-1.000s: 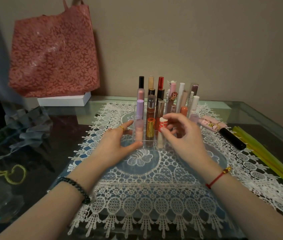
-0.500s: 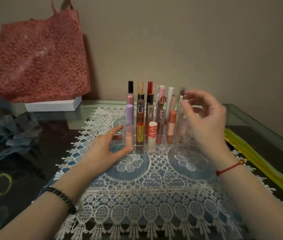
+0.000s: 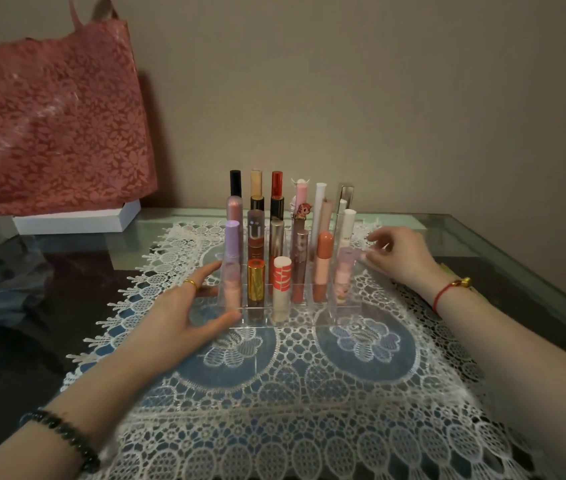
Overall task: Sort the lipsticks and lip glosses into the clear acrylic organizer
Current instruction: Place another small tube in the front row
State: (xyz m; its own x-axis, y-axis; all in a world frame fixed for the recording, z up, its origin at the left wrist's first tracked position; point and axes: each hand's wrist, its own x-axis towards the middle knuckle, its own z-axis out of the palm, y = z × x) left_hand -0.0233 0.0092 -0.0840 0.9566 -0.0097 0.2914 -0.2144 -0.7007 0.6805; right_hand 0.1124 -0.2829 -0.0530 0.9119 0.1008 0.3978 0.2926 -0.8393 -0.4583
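White lace table mat (image 3: 309,410) holds the clear acrylic organizer (image 3: 312,316), with the tubes in it upright. Left hand (image 3: 184,313) rests flat-fingered on its front-left corner. Right hand (image 3: 399,258), the nearer one, curls at a pale pink tube (image 3: 361,257) just right of the organizer. Honestly can't tell if it's gripped.

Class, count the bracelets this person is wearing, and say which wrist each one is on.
2. A dark beaded bracelet circles the left wrist at lower left. A red string bracelet with a gold charm circles the right wrist. Any further up the arms would be out of view.
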